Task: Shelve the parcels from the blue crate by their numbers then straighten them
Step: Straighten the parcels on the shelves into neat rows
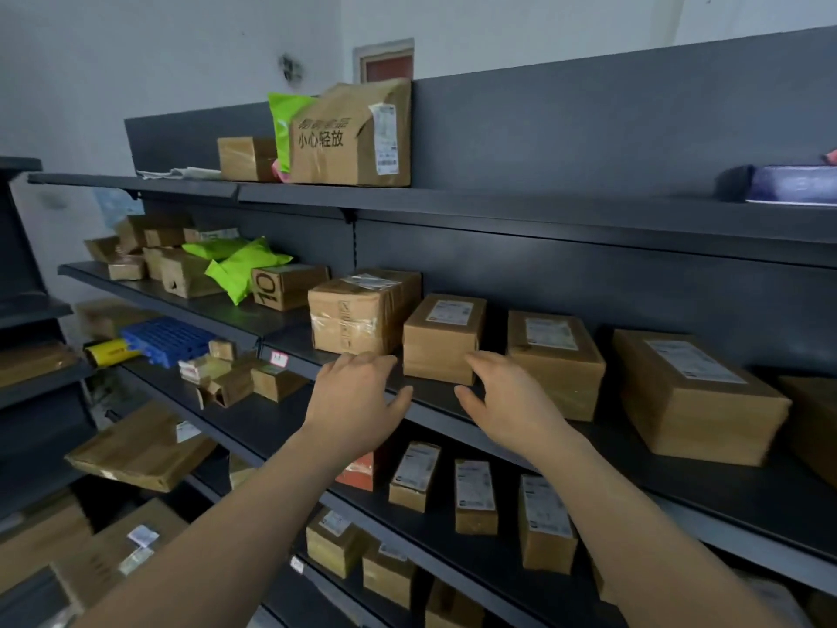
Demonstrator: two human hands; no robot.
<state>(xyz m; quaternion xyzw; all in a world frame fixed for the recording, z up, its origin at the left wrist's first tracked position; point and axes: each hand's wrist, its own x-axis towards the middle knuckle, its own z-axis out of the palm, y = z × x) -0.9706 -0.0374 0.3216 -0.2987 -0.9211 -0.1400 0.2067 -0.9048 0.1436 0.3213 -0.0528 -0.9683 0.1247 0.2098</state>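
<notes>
The small labelled parcel (444, 337) is seen on the middle shelf (609, 439). Flanking its front, the left hand (358, 401) and right hand (512, 401) are held released, nothing grasped. Both sides should be pressed evenly, so it is squared beside the taped parcel (362, 310).

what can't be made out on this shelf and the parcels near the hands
- Head view: the label on the small parcel by the right hand is too small and blurred to read a number.
- Head view: the shelf tag is blurred too.
- Head view: whether that hand touches the parcel; its own fingers hide the contact.
- Head view: the dark blue box on the top shelf is cut off by the right edge.
</notes>
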